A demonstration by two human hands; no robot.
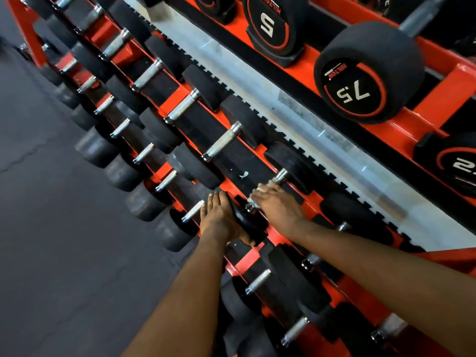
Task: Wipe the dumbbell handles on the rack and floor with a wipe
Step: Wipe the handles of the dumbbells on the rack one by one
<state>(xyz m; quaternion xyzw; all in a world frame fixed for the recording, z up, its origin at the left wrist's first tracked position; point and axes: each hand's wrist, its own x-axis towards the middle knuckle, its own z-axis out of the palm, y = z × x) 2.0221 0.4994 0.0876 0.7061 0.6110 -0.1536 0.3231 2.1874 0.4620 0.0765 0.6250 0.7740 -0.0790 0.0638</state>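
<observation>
A red and black rack [435, 91] holds rows of black dumbbells with chrome handles. My right hand [277, 203] is curled over one middle-row dumbbell handle [280, 176], of which only the far chrome end shows. Bits of a white wipe [260, 188] peek out from under its fingers, and the hand is motion-blurred. My left hand [219, 220] lies with straight fingers against the near black head [243, 222] of that same dumbbell.
More chrome handles run up the middle row [222, 145] and lower row [144, 153]. Larger dumbbells marked 7.5 [360, 81] and 5 [273, 24] sit on the top shelf. Dark gym floor [51, 228] lies to the left. A white scrap [244, 174] sticks to the rack pad.
</observation>
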